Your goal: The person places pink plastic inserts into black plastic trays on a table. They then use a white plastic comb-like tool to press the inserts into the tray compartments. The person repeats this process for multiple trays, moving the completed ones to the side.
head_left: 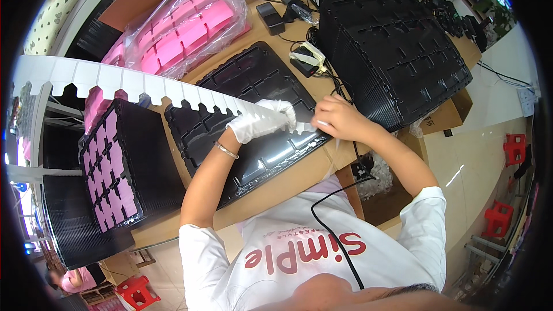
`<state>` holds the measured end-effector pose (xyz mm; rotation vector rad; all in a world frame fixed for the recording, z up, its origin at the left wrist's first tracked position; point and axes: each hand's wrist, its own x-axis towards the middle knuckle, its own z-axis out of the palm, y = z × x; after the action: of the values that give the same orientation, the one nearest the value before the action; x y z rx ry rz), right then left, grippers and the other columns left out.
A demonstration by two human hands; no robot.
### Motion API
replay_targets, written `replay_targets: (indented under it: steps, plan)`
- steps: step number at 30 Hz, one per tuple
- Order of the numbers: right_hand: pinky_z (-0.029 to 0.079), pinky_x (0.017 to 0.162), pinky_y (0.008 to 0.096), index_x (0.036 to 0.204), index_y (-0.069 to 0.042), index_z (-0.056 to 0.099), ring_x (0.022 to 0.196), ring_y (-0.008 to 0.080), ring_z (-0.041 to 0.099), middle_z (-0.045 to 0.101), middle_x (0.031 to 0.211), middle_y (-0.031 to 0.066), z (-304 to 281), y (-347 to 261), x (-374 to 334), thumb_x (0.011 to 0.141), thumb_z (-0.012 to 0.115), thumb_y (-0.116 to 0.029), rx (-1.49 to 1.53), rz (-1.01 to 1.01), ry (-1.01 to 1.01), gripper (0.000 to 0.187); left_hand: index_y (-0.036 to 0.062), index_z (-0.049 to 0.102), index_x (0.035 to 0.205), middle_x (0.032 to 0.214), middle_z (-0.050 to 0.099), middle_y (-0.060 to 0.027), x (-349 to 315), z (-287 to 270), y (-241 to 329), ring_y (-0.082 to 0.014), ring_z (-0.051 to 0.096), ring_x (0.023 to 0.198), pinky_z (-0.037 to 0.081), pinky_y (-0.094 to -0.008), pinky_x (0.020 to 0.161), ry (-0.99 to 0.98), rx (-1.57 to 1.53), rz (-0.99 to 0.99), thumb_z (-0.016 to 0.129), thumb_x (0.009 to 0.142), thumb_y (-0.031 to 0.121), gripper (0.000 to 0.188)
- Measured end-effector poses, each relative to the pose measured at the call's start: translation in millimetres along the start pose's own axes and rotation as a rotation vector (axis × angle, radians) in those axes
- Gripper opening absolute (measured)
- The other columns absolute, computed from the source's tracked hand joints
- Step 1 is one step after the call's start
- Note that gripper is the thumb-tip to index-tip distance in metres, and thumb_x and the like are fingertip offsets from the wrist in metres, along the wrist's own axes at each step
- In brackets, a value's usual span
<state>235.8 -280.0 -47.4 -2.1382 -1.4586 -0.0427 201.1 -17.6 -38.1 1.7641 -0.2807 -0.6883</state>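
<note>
A long white strip point(150, 87), marked off into notched sections, runs from the far left to my hands. My left hand point(262, 122), in a white glove, is closed around it near its right end. Beside it, my bare right hand point(341, 118) pinches at the strip's end, thumb and fingers pressed together; the exact grip point is partly hidden. A thin translucent band point(334, 158) hangs below the right hand. Under both hands lies a black plastic tray point(253, 78) with moulded compartments, on the cardboard-covered table point(271, 193).
At left stands a black tray stack point(152, 155) with pink pieces point(109, 167) in its top. A clear bag of pink pieces point(187, 31) lies behind. Another tall black tray stack point(397, 57) stands at right. A black adapter point(271, 18) and cables lie between. Red stools point(498, 219) stand on the floor.
</note>
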Motion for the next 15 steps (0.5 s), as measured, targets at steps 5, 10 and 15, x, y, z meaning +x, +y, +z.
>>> replay_targets:
  steps: [5,10,15]
  plan:
    - [0.046,0.076,0.0351,0.083,-0.004,0.072,0.079,0.026,0.06,0.063,0.079,0.01,27.9,2.7,13.8,0.086,0.067,-0.015,0.138,0.273,0.244,0.012,0.0033,0.065,0.083,0.084,0.067,-0.0054,0.7,1.9,-1.3,-0.0131,0.062,0.077,0.05,-0.0257,0.071,0.019,0.014,0.022,0.055,0.087,0.003,0.011]
    - [0.046,0.082,0.033,0.091,-0.006,0.074,0.087,0.022,0.061,0.066,0.092,0.0062,13.4,-14.5,5.2,0.087,0.069,-0.016,0.628,0.568,0.219,0.012,0.003,0.064,0.083,0.083,0.066,-0.0054,-15.0,2.5,3.9,-0.0147,0.062,0.078,0.049,-0.028,0.068,0.045,-0.15,0.221,0.058,0.089,0.012,0.013]
    - [0.045,0.095,0.0342,0.098,-0.008,0.074,0.102,0.0231,0.059,0.066,0.108,0.007,-37.6,-55.8,-16.8,0.088,0.072,-0.019,0.814,-0.053,-0.324,0.015,0.0003,0.067,0.089,0.088,0.068,-0.0087,-107.7,-0.3,-0.5,-0.0184,0.065,0.076,0.05,-0.0304,0.064,-0.206,-0.115,0.4,0.063,0.087,0.017,0.018]
